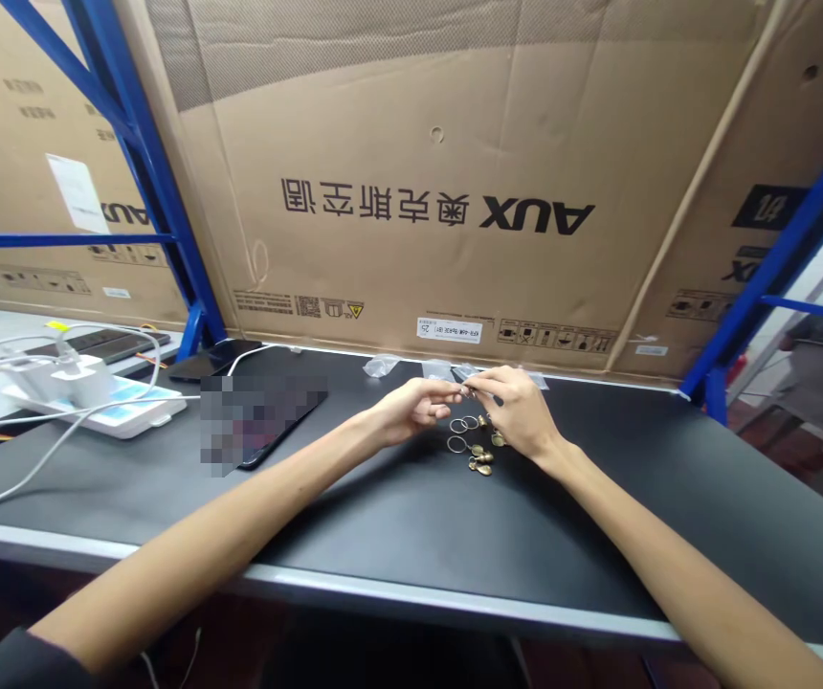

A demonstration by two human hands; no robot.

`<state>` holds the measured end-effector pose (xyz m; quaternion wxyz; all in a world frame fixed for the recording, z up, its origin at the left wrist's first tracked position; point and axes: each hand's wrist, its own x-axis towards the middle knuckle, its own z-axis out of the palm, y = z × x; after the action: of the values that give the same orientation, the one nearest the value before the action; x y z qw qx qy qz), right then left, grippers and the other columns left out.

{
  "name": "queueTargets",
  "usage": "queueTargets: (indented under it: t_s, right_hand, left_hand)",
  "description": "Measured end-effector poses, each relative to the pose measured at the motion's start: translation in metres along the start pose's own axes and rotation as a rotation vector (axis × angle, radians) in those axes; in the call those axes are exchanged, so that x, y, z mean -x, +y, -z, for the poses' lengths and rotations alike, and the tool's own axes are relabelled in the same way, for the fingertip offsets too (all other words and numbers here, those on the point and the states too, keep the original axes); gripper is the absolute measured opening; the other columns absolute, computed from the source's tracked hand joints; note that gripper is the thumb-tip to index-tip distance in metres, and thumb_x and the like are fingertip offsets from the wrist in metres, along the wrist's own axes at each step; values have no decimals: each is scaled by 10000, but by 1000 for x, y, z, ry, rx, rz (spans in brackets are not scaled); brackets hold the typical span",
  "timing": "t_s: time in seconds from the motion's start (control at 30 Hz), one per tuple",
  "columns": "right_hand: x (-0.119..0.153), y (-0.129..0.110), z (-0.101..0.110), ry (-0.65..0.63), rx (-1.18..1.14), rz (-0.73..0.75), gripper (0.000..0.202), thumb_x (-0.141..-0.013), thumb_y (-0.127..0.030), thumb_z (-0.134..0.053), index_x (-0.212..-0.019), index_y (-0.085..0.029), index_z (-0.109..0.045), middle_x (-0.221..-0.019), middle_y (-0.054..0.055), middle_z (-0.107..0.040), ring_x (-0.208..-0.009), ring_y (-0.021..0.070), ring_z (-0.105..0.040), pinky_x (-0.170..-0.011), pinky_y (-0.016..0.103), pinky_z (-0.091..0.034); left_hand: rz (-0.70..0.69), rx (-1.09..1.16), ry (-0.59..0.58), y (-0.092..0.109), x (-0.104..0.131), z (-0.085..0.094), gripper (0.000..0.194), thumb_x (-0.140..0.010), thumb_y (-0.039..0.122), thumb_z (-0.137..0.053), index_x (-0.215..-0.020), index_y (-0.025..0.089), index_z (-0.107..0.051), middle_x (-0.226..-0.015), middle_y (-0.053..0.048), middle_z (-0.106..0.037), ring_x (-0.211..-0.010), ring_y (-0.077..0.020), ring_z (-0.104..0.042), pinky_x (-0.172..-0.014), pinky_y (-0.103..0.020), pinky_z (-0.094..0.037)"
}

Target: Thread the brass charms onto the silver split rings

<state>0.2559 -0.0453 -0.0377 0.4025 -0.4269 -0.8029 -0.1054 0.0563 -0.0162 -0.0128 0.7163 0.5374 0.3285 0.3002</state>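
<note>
My left hand (418, 410) and my right hand (516, 407) meet above the black table, fingertips pinched together. Between them is a small dark metal piece, too small and too covered by fingers to name. Right below lie key rings (457, 445), thin metal hoops, grouped with several small bronze-coloured pendants (483, 465). Part of this group is hidden behind my right hand. Clear plastic bags (381, 366) rest at the back of the table, one of them partly behind the right fingers.
A phone (278, 421), partly pixelated, lies left of my hands. Further left is a white power strip (121, 407) with plugs and trailing white cables. Large cardboard boxes (397, 124) stand along the back, between blue metal shelf posts (160, 182). The table's pale front edge (397, 588) runs below my forearms.
</note>
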Motion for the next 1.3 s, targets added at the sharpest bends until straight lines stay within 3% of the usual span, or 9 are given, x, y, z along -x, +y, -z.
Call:
queueTargets:
  t_s: [0.07, 0.13, 0.37, 0.57, 0.67, 0.77, 0.97, 1.13, 1.3]
  right_hand:
    - [-1, 0, 1, 1, 6, 5, 217, -958, -240, -554, -1023, -273, -758, -1012, 52, -749, -928, 235, -650, -849, 388, -450]
    - [-1, -1, 2, 5, 9, 9, 220, -959, -244, -552, -1027, -275, -759, -1015, 50, -748, -929, 234, -646, -848, 388, -449]
    - [-2, -3, 6, 15, 5, 5, 228, -961, -238, -545, -1028, -257, -763, -1019, 67, -746, -940, 242, -628, -863, 393, -440]
    - [-3, -4, 8, -31, -70, -29, 214, -939, -236, -563, -986, -280, -767, -1044, 54, -746, -988, 246, -627, -922, 411, -429]
    - [-4, -8, 8, -35, -140, -106, 182, -919, -258, -583, -966, -242, -758, -1049, 76, -743, -997, 259, -640, -927, 415, -439]
    - [-5, -16, 7, -78, -255, -200, 213, -929, -300, -555, -875, -218, -745, -922, 52, -760, -860, 230, -679, -821, 358, -487]
    - [-8, -27, 6, -183, -508, -329, 341, -923, -388, -508, -726, -181, -695, -738, 24, -723, -712, 197, -654, -665, 297, -487]
    - [-11, -20, 8, -276, -698, -360, 341, -890, -405, -535, -649, -183, -628, -673, 11, -654, -667, 173, -604, -681, 305, -489]
    - [-10, -16, 14, -354, -844, -403, 339, -889, -459, -530, -764, -172, -658, -773, 50, -683, -731, 193, -645, -728, 342, -529]
  left_hand:
    - [7, -2, -4, 0, 0, 0, 205, -958, 304, -582, -1025, 113, -614, -891, -26, -632, -645, -86, -577, -547, -209, -506]
    - [0, -4, -8, 0, 0, -1, 204, -960, 305, -580, -1028, 116, -612, -894, -25, -633, -669, -95, -592, -577, -227, -526]
    - [-53, -57, -12, 0, 0, -3, 129, -924, 218, -596, -912, 96, -637, -836, -21, -614, -514, -19, -467, -369, -142, -251]
    - [-112, -266, 39, -3, 1, -4, 247, -968, 352, -561, -1027, 118, -611, -886, -27, -633, -660, -96, -586, -572, -230, -520]
    - [-234, -406, 99, -1, 2, -5, 232, -942, 342, -589, -959, 115, -629, -865, -24, -636, -634, -93, -576, -560, -225, -491]
    - [-432, -564, 192, -1, 4, -6, 208, -890, 337, -615, -850, 136, -650, -787, -8, -628, -550, -76, -513, -526, -216, -406]
    - [-731, -906, 295, -7, 4, -3, 135, -848, 300, -629, -871, 201, -718, -921, -39, -642, -665, -115, -508, -692, -250, -419]
    - [-816, -1097, 291, -10, 1, 5, 171, -874, 317, -605, -922, 229, -744, -999, -61, -679, -740, -135, -566, -718, -251, -406]
    - [-831, -1193, 282, -9, -5, 19, 180, -879, 344, -612, -915, 231, -748, -1008, -65, -700, -690, -114, -561, -660, -247, -406]
